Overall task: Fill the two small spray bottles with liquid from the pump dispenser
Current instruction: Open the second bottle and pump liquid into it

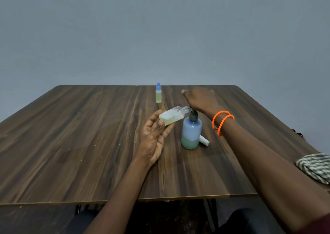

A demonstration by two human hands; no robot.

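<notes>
My left hand (153, 138) holds a clear small spray bottle (171, 117) between thumb and fingers. The bottle is tilted, uncapped, and part full of pale yellow liquid, with its neck against the spout of the blue pump dispenser (191, 133). My right hand (200, 99) rests palm down on the dispenser's dark pump head. The dispenser stands upright with greenish liquid in its lower third. A second small spray bottle (158, 95) with a blue cap stands upright farther back, holding yellowish liquid. A white spray cap (204, 140) lies on the table behind the dispenser.
Everything sits on a dark wooden table (89, 144) against a grey wall. A checked cloth (316, 167) lies at the table's right edge. Orange bead bracelets (222, 121) circle my right wrist.
</notes>
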